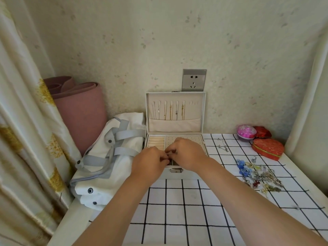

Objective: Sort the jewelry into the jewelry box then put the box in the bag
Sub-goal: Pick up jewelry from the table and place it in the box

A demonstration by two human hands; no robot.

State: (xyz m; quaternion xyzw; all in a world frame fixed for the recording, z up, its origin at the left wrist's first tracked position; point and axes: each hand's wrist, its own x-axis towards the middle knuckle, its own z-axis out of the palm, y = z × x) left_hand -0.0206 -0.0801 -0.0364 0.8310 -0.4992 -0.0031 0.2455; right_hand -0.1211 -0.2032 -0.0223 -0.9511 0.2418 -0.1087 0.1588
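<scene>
Left hand point(150, 162) and right hand point(188, 153) both pinch a thin silver piece point(173, 153) over the open white jewelry box point(177, 175). A white cloth bag point(113, 157) lies at its 9 o'clock.

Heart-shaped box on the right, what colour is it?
The heart-shaped box is red, clearest in the head view.

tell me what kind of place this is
Likely a bedroom corner at home: a patterned curtain at the left, a rolled pink mat in the corner, and an open jewelry box on a checked tablecloth below a wall socket.
</scene>
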